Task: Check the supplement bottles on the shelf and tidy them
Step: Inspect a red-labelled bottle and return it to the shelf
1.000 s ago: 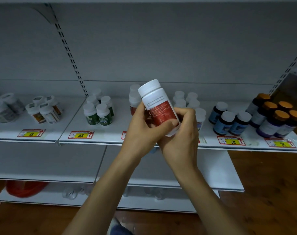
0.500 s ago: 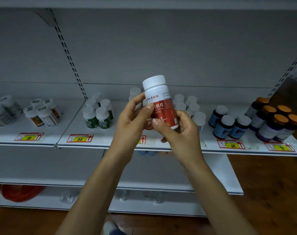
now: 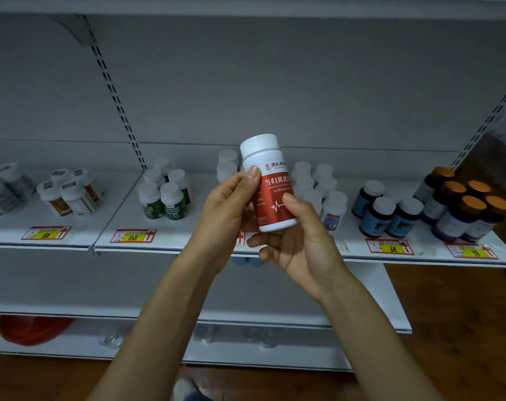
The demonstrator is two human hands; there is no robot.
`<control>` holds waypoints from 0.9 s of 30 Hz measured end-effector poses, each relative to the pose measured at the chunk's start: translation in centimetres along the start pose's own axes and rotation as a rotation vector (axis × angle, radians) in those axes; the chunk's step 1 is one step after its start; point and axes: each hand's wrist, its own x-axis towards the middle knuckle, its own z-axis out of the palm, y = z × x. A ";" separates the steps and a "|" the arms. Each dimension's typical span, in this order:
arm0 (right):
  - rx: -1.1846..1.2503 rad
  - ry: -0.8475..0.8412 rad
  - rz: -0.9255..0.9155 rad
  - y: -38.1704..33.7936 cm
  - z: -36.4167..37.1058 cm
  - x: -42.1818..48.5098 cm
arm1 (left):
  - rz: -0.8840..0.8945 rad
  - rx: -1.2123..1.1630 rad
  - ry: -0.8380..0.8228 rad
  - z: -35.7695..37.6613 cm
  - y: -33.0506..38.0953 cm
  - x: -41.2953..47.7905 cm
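Note:
A white bottle with a red label (image 3: pixel 270 186) is held upright in front of the shelf (image 3: pixel 188 241), label facing me. My left hand (image 3: pixel 227 215) grips its left side, thumb on the label. My right hand (image 3: pixel 299 244) holds its lower right side, thumb on the label's front. On the shelf stand green-label bottles (image 3: pixel 163 198), white-cap bottles (image 3: pixel 321 189) behind the held one, dark blue bottles (image 3: pixel 386 212) and orange-cap bottles (image 3: pixel 463 206).
More white bottles (image 3: pixel 69 192) stand at the shelf's left. Yellow price tags (image 3: pixel 132 236) line the front edge. A lower shelf (image 3: pixel 385 299) juts out beneath. A red object (image 3: pixel 32 328) lies on the bottom shelf. Wooden floor (image 3: pixel 463 328) to the right.
The bottle has been turned in my hands so its front label faces me, and stood more upright. My right hand has shifted from wrapping its base to holding its lower right side.

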 end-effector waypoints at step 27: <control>-0.489 0.278 -0.467 0.6 0.2 0.5 | 0.164 0.111 0.167 -0.2 1.2 -0.4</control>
